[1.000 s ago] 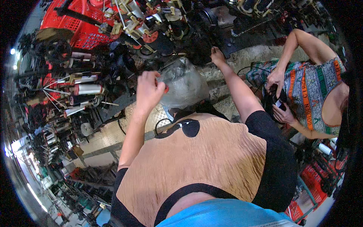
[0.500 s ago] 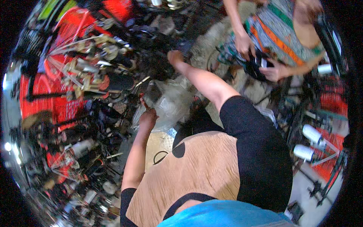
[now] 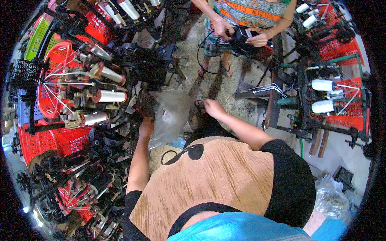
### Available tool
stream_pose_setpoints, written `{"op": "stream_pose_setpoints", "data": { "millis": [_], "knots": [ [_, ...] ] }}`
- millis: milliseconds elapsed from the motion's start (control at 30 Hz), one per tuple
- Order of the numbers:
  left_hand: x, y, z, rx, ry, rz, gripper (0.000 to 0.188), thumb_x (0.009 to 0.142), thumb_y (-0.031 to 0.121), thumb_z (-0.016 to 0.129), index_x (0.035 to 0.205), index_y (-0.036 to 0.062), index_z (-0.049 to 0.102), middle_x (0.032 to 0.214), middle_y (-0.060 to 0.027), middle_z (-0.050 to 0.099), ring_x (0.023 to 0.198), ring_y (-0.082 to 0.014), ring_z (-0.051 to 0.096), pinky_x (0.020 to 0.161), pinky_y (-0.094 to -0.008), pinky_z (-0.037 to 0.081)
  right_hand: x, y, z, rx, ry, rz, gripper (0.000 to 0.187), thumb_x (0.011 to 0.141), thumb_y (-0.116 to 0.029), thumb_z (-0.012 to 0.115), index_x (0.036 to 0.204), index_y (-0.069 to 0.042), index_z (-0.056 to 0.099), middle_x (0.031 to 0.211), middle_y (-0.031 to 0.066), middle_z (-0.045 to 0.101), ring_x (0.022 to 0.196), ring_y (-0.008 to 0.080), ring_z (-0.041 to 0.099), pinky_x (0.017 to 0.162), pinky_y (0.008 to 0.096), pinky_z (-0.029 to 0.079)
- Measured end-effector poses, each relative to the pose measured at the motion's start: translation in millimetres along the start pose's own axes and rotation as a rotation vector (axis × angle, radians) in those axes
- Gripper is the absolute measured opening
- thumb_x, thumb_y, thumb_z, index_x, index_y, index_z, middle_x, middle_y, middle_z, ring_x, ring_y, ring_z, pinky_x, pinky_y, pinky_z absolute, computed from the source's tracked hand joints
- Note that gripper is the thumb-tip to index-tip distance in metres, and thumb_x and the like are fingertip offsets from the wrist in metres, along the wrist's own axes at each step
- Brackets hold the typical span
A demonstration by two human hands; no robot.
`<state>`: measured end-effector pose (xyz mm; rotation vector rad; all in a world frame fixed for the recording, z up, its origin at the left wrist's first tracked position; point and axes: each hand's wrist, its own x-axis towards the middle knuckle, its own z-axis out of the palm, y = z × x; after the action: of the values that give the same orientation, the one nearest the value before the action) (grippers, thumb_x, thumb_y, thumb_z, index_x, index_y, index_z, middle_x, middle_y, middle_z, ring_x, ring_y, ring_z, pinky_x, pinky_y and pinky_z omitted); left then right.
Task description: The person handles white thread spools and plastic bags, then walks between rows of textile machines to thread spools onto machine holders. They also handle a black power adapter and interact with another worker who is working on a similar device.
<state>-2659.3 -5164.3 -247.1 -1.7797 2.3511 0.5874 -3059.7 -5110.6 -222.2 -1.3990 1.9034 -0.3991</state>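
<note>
My left hand (image 3: 146, 127) reaches in at the edge of the dark machine on the left. Shadow hides its fingers, and a small reddish patch shows beside them. Just right of it hangs a translucent plastic bag (image 3: 172, 114), crumpled. My right hand (image 3: 213, 108) is out over the floor, right of the bag and apart from it. Its fingers look curled together, and whatever is in them, if anything, cannot be made out. White thread spools (image 3: 110, 96) lie sideways on the machine left of my left hand, with pale threads running from them to one point.
Ahead, another person's hands (image 3: 241, 36) hold a black object with a cable. Red baskets (image 3: 54, 140) and a green basket (image 3: 38, 38) stand at the left. More white spools (image 3: 323, 106) sit on a machine at the right. A clear plastic bundle (image 3: 331, 197) lies at lower right.
My view has swung, and the machines now look sharper. My right hand has drawn back from the dark machine toward me. The left hand has moved into shadow beside the bag.
</note>
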Motion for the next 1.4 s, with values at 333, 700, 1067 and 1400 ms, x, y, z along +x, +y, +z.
{"op": "stream_pose_setpoints", "data": {
  "millis": [333,700,1067,1400],
  "knots": [
    [1,22,-16,0.160,0.006,-0.091,0.048,0.084,0.036,0.065,0.125,0.0153,0.051,0.137,-0.0140,0.045,0.104,-0.0341,0.061,0.082,-0.0458,0.054,-130,183,-75,0.066,0.174,0.400,0.033,0.095,-0.032,0.045,0.103,-0.006,0.065,0.100,0.0190,0.067,0.096,0.0392,0.062,0.085,0.0446,0.048],
    [91,272,-185,-0.186,0.331,0.411,0.029,0.084,0.020,0.067,0.111,0.0093,0.062,0.112,-0.0125,0.063,0.101,-0.0334,0.061,0.083,-0.0402,0.050,-30,141,-164,0.272,0.359,0.169,0.031,0.097,-0.028,0.046,0.112,-0.006,0.063,0.097,0.0177,0.068,0.087,0.0349,0.066,0.076,0.0413,0.049],
    [177,471,-247,-0.132,0.525,0.660,0.061,0.072,0.037,0.076,0.122,0.0083,0.056,0.111,-0.0115,0.061,0.105,-0.0319,0.057,0.088,-0.0413,0.048,-12,5,-345,0.703,-0.143,-0.093,0.061,0.097,-0.011,0.048,0.152,-0.011,0.022,0.066,-0.0001,0.052,0.063,0.0086,0.050,0.063,0.0254,0.044],
    [236,537,-217,-0.149,0.466,0.805,0.068,0.063,0.049,0.080,0.106,0.0040,0.053,0.090,-0.0164,0.065,0.084,-0.0346,0.066,0.070,-0.0437,0.054,-28,24,-323,0.908,0.256,0.111,0.048,0.098,-0.013,0.044,0.145,-0.011,0.036,0.067,-0.0022,0.050,0.051,0.0032,0.037,0.044,0.0181,0.031]
  ]
}}
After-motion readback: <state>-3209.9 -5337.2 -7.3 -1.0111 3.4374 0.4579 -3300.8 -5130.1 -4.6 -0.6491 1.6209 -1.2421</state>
